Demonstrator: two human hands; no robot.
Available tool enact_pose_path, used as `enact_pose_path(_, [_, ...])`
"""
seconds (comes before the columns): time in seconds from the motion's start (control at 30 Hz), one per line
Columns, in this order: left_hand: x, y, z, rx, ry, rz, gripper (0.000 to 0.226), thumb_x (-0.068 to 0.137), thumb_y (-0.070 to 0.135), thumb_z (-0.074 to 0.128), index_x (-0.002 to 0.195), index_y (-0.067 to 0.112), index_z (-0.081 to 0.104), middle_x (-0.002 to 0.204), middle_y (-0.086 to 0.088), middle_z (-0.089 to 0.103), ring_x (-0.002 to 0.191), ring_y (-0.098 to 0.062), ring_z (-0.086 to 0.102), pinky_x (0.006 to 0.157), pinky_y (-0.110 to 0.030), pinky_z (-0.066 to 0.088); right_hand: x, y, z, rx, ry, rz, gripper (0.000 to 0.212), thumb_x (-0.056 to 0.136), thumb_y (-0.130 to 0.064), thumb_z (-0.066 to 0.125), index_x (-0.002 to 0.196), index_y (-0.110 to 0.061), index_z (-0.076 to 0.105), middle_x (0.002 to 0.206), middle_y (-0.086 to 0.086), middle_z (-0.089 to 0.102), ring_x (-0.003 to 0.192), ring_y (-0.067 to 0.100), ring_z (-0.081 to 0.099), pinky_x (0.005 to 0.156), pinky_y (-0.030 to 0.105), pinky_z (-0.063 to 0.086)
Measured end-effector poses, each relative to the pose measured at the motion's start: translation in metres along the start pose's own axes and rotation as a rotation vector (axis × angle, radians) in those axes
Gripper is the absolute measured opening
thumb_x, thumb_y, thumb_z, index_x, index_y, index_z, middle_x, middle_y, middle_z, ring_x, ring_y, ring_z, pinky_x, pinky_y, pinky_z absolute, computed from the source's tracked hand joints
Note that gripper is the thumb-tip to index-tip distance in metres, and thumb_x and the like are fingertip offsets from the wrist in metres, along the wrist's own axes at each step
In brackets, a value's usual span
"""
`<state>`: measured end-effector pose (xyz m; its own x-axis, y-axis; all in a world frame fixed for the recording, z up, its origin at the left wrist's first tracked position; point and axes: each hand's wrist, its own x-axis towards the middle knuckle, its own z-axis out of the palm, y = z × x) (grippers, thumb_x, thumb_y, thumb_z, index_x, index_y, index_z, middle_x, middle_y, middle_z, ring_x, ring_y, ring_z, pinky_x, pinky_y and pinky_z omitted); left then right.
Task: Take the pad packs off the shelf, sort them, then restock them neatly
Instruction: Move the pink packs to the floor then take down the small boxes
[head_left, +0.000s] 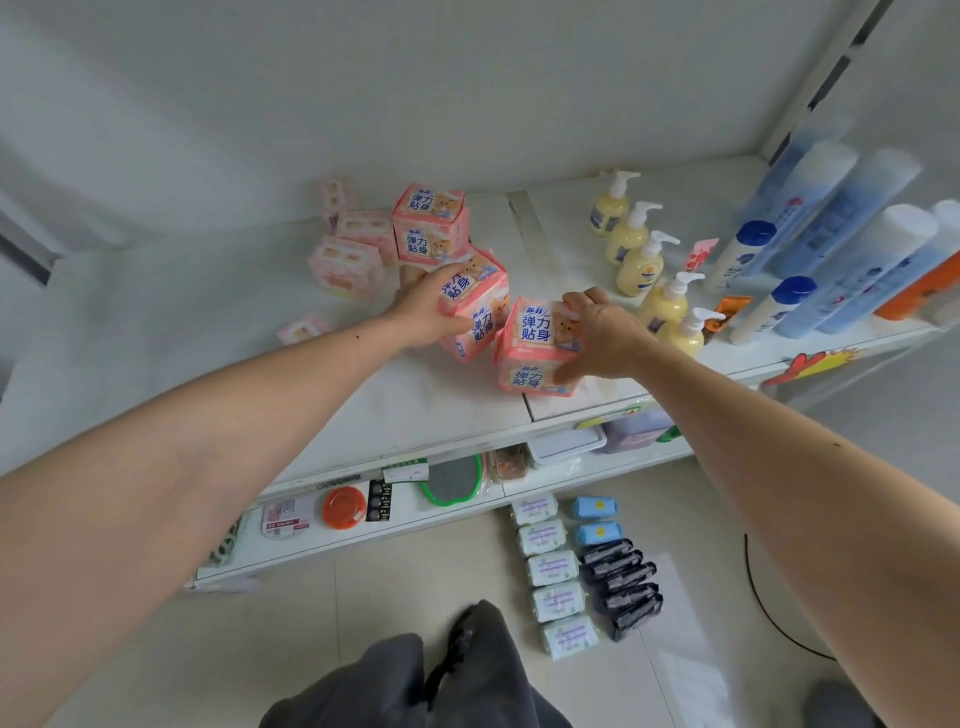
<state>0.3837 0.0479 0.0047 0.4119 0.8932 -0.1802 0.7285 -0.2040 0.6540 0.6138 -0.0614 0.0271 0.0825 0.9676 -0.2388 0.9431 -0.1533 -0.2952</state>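
Pink pad packs with blue lettering lie on the white shelf (415, 405). My left hand (423, 306) grips a tilted stack of pink packs (480, 306) at the shelf's middle. To the right of it my right hand (602, 335) holds two stacked pink packs (535, 345) near the front edge. Behind stands another stack of two pink packs (431, 226). Paler pink packs (345, 265) lie at the back left. On the floor lie rows of pale green packs (553, 569), black packs (623, 587) and two blue packs (597, 519).
Yellow pump bottles (641, 260) stand in a diagonal row right of the packs, with tall blue and white bottles (841, 234) beyond. Lower shelves hold a green-rimmed mirror (454, 480) and an orange lid (343, 506). A black cable (769, 613) runs over the floor.
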Motion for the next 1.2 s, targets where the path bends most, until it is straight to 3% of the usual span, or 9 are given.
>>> enact_pose_path(0.2, [-0.041, 0.01, -0.005, -0.017, -0.05, 0.066, 0.082, 0.079, 0.023, 0.077, 0.148, 0.032, 0.033, 0.136, -0.011, 0.025, 0.129, -0.026, 0.038, 0.104, -0.015, 0.021, -0.052, -0.006, -0.001, -0.025, 0.039, 0.07, 0.114, 0.05, -0.041, 0.092, 0.144, -0.015, 0.031, 0.136, 0.006, 0.039, 0.117, 0.029, 0.051, 0.098, 0.04, 0.045])
enact_pose_path(0.43, [-0.103, 0.038, 0.025, -0.067, -0.112, 0.185, 0.081, 0.081, 0.022, 0.076, 0.149, 0.03, 0.032, 0.131, -0.011, 0.026, 0.112, -0.013, 0.036, 0.103, -0.014, 0.024, -0.143, 0.002, 0.011, -0.01, 0.08, 0.185, 0.119, 0.05, -0.043, 0.092, 0.146, -0.014, 0.03, 0.143, 0.005, 0.036, 0.122, 0.028, 0.049, 0.102, 0.038, 0.042])
enact_pose_path(0.57, [-0.134, 0.06, 0.06, -0.067, -0.149, 0.248, 0.08, 0.08, 0.024, 0.076, 0.147, 0.033, 0.034, 0.13, -0.009, 0.026, 0.114, -0.015, 0.037, 0.106, -0.018, 0.027, -0.196, 0.023, 0.016, -0.018, 0.079, 0.253, 0.119, 0.05, -0.044, 0.092, 0.147, -0.015, 0.029, 0.142, 0.006, 0.038, 0.123, 0.028, 0.047, 0.102, 0.039, 0.041])
enact_pose_path(0.93, [-0.182, 0.143, 0.185, -0.081, -0.242, 0.32, 0.079, 0.077, 0.027, 0.078, 0.144, 0.038, 0.037, 0.122, -0.004, 0.025, 0.127, -0.023, 0.034, 0.113, -0.021, 0.021, -0.304, 0.142, 0.033, 0.007, 0.056, 0.312, 0.11, 0.05, -0.045, 0.09, 0.141, -0.02, 0.035, 0.126, 0.001, 0.044, 0.108, 0.024, 0.053, 0.09, 0.04, 0.049])
enact_pose_path(1.03, [-0.196, 0.168, 0.235, -0.098, -0.258, 0.275, 0.078, 0.079, 0.026, 0.078, 0.145, 0.035, 0.038, 0.121, -0.004, 0.026, 0.121, -0.02, 0.035, 0.108, -0.019, 0.021, -0.327, 0.19, 0.039, -0.004, 0.014, 0.305, 0.11, 0.051, -0.044, 0.09, 0.142, -0.018, 0.034, 0.128, 0.003, 0.043, 0.108, 0.023, 0.053, 0.089, 0.038, 0.049])
enact_pose_path(1.2, [-0.207, 0.192, 0.311, -0.106, -0.262, 0.205, 0.079, 0.077, 0.029, 0.079, 0.145, 0.035, 0.039, 0.127, -0.01, 0.028, 0.122, -0.026, 0.039, 0.115, -0.032, 0.027, -0.348, 0.26, 0.057, -0.002, -0.014, 0.313, 0.111, 0.052, -0.043, 0.09, 0.144, -0.018, 0.033, 0.129, 0.002, 0.042, 0.109, 0.025, 0.054, 0.088, 0.036, 0.047])
